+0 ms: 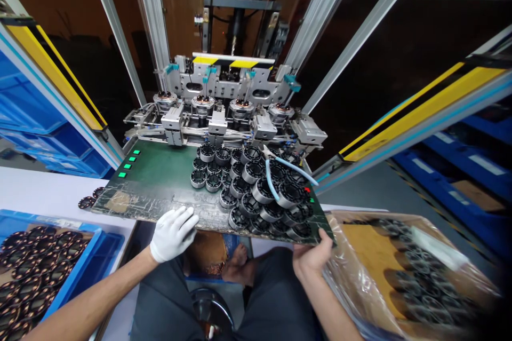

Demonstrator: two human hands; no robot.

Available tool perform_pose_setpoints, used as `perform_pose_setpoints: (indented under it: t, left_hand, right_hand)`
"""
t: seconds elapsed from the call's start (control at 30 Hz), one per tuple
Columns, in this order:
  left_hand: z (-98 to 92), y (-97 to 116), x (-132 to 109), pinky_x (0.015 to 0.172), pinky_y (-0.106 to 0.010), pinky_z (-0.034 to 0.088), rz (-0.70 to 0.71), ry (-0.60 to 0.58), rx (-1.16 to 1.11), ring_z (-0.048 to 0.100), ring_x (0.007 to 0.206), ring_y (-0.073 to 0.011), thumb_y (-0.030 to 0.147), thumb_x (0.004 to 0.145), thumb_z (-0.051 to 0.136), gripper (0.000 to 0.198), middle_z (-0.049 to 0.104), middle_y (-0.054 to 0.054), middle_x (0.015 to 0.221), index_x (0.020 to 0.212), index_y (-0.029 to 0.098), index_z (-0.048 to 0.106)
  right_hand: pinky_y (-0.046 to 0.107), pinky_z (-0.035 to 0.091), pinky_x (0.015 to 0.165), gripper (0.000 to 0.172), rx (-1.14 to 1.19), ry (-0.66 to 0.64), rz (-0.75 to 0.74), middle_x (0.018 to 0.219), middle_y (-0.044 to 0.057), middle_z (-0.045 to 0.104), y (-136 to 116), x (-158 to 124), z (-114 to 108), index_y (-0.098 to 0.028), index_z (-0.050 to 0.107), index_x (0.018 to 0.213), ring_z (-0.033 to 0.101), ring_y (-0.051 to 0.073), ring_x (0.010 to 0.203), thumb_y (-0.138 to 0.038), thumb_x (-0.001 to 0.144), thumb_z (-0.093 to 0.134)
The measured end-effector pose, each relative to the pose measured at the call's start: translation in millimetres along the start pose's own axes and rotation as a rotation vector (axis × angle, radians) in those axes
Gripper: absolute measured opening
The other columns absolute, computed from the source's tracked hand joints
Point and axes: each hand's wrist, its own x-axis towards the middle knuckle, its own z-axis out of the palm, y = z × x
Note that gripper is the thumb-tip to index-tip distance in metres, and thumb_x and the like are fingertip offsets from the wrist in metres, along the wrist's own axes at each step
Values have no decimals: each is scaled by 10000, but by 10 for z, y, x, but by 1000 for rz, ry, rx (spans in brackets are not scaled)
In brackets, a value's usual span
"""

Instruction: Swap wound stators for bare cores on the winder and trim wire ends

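My left hand [173,234], in a white glove, rests with its fingers laid flat on the front edge of the worn green work mat [156,181]. My bare right hand [312,255] grips the mat's front right corner, thumb on top. Several black ring-shaped stator cores [256,186] are piled on the right half of the mat. A pair of cutters with light blue handles [282,167] lies on top of the pile.
Behind the mat stands a machine fixture [224,111] with several round nests holding copper-wound parts. A blue bin [44,271] at the left holds wound stators. A plastic-lined carton [412,271] at the right holds black cores. Green lit buttons [130,162] line the mat's left edge.
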Motion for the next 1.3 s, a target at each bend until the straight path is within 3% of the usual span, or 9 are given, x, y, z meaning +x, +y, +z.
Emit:
perform_pose_setpoints:
  t: [0.4, 0.67, 1.17, 1.3]
  left_hand:
    - [6, -6, -8, 1083, -462, 576, 4, -11, 7, 767, 1289, -312, 252, 1038, 720, 352, 820, -102, 1371, 1388, 256, 757]
    - [3, 2, -4, 1083, -460, 573, -8, -6, -2, 766, 1287, -307, 248, 1041, 720, 337, 818, -101, 1374, 1376, 252, 759]
    - [-7, 5, 16, 1082, -452, 579, -4, 5, 5, 770, 1281, -299, 249, 1049, 707, 335, 822, -98, 1366, 1380, 254, 755]
    - [-9, 5, 18, 1088, -454, 573, -2, 8, 0, 767, 1288, -300, 251, 1067, 689, 319, 821, -101, 1370, 1379, 250, 752]
  right_hand:
    - [276, 708, 706, 409, -13, -36, -11, 1082, 20, 868, 23, 32, -29, -224, 793, 1102, 831, 212, 1002, -421, 744, 815]
    - [260, 686, 656, 451, -2, -3, 32, 1123, 21, 863, 11, 21, -21, -206, 807, 1126, 805, 178, 892, -409, 724, 818]
    - [276, 704, 677, 360, 7, 18, -3, 1116, 33, 867, -2, -8, 15, -234, 830, 1025, 830, 227, 978, -399, 706, 842]
    - [274, 704, 691, 408, -7, -1, -17, 1082, 29, 867, 2, -2, 4, -235, 812, 1057, 829, 227, 1008, -422, 696, 850]
